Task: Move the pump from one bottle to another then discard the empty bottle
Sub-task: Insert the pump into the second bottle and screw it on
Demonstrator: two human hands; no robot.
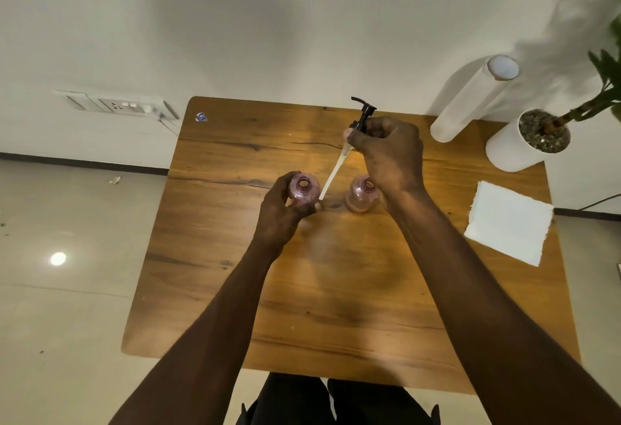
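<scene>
Two small clear pinkish bottles stand upright on the wooden table [336,290], both with open necks. My left hand [280,214] wraps around the left bottle [304,189]. The right bottle [361,194] stands free, partly behind my right wrist. My right hand [389,152] holds the black pump [363,115] by its collar, lifted above the table. Its white dip tube [332,174] slants down to the left, with its tip between the two bottles, close to the left bottle's shoulder.
A white paper roll [470,102] and a white plant pot [524,142] stand at the table's back right corner. A white napkin [509,224] lies near the right edge. A wall socket [117,105] sits to the left, with floor beyond the table.
</scene>
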